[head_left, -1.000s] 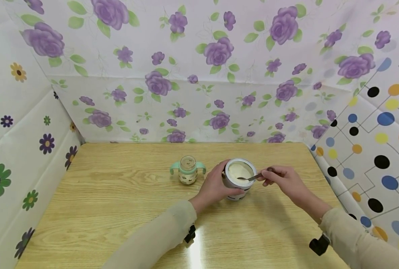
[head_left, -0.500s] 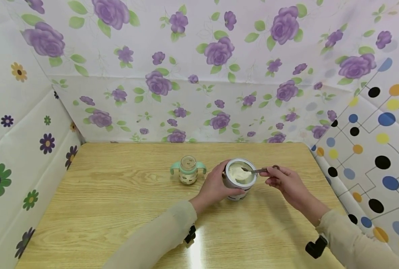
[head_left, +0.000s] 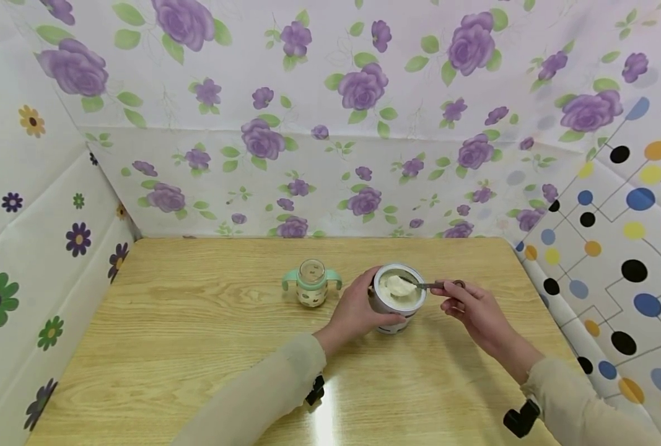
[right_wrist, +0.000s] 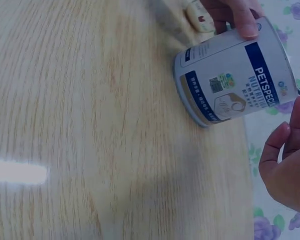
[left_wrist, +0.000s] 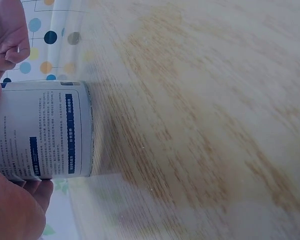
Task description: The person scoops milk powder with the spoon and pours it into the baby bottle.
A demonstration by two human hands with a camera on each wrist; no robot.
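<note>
A white and blue tin [head_left: 399, 266] of pale powder stands uncovered on the table. My left hand [head_left: 357, 308] grips its left side, thumb across the front, in the head view. The tin's printed wall [left_wrist: 55, 132] fills the left of the left wrist view. My right hand [head_left: 477, 310] pinches the dark handle of a spoon [head_left: 435, 285] at the tin's right. The spoon's bowl is inside the rim, under a mound of powder [head_left: 401, 285]. In the right wrist view the tin [right_wrist: 225, 75] shows its label; the spoon is mostly hidden there.
A lidded baby bottle [head_left: 311, 292] with two mint-green handles stands to the left of the tin. The wooden table [head_left: 207, 310] meets flowered cloth at the back and left. Dotted cloth [head_left: 614, 248] borders the right side.
The spoon, earlier pushed into the powder, has turned and risen with a heap on it. My right hand shifted slightly rightward, then down. The left hand and tin stay in place.
</note>
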